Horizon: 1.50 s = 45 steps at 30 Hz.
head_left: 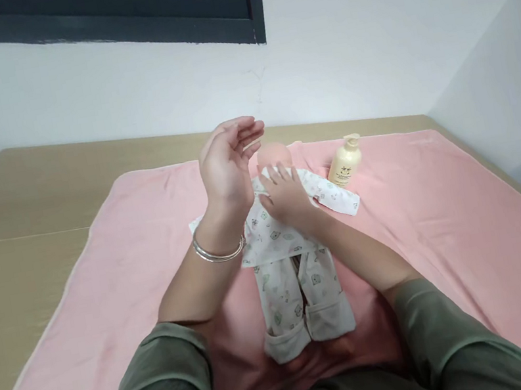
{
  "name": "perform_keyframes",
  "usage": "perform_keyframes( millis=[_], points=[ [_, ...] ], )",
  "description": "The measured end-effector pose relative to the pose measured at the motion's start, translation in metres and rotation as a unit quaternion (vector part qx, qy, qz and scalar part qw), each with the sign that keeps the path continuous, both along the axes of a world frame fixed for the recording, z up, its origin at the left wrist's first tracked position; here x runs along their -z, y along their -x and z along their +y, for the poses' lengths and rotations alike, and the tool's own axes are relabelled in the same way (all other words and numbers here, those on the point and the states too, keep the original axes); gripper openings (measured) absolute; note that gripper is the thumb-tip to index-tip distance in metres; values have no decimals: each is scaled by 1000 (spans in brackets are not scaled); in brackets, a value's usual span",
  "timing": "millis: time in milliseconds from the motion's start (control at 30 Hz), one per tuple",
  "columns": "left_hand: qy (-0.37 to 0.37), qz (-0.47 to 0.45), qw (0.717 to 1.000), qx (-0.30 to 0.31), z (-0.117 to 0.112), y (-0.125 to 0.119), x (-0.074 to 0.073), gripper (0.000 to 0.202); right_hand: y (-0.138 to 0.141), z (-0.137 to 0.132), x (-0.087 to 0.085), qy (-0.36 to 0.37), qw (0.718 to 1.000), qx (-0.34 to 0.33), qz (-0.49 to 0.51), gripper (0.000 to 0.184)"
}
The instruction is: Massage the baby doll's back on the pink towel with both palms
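A baby doll lies on its back on a pink blanket (425,221), wearing a white printed top (273,239) and matching trousers (280,298) with turned-up cuffs. Its round, skin-toned head (274,154) shows partly at the far end. My right hand (285,194) rests flat on the chest of the top near the neck, fingers spread. Raised above the doll's other side is my left hand (230,163), palm turned inward and fingers loosely bent, with nothing in it. A silver bangle (221,257) circles that wrist. The left hand and forearm hide part of the doll.
A pale yellow pump bottle (345,161) leans beside the doll's sleeve at the right. Under the blanket is a tan tabletop (18,209), bordered by a white wall (343,61) behind. A dark window frame (242,25) sits in the wall at upper left.
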<state>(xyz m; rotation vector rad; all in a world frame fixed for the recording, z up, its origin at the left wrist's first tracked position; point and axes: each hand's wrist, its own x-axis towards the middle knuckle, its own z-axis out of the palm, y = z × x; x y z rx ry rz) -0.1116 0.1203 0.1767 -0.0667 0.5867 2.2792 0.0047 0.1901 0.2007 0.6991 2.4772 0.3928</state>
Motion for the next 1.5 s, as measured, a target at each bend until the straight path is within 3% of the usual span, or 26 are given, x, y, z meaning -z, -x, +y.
perform_keyframes(
  millis=[100, 267, 400, 467, 533, 667, 800, 1000, 1167, 1333, 1500],
  points=[
    [-8, 24, 1000, 18, -1, -3, -6, 29, 0, -1, -2, 8, 1000, 15, -9, 50],
    [-28, 31, 999, 30, 4, -7, -10, 31, -1, -2, 1, -33, 998, -29, 39, 51],
    [-55, 10, 997, 55, 13, -9, -12, 31, 2, 4, -5, 1, 999, 27, -24, 53],
    [-59, -5, 995, 76, 19, -11, -12, 31, 10, 9, -24, 0, 999, 15, -37, 54],
    [-61, -28, 993, 94, 28, -14, -10, 30, 18, 16, -55, -5, 999, -16, -40, 56],
    [-75, -88, 981, 157, 56, -22, -12, 31, 22, 39, -117, -69, 994, 28, 85, 54],
    [-138, -149, 943, 264, 97, -39, -29, 36, 8, 63, -143, -102, 985, 72, 116, 58],
    [-200, -252, 879, 351, 131, -64, -56, 51, 1, 72, -139, -120, 984, 131, 25, 57],
    [-217, -288, 858, 365, 130, -70, -59, 55, 9, 73, -126, -199, 971, 131, -2, 46],
    [-220, -290, 843, 396, 109, -70, -54, 52, 13, 72, -112, -274, 955, 108, -41, 44],
    [-129, -297, 865, 383, 61, -60, -49, 38, 15, 65, -100, -293, 948, 122, -35, 50]
  ],
)
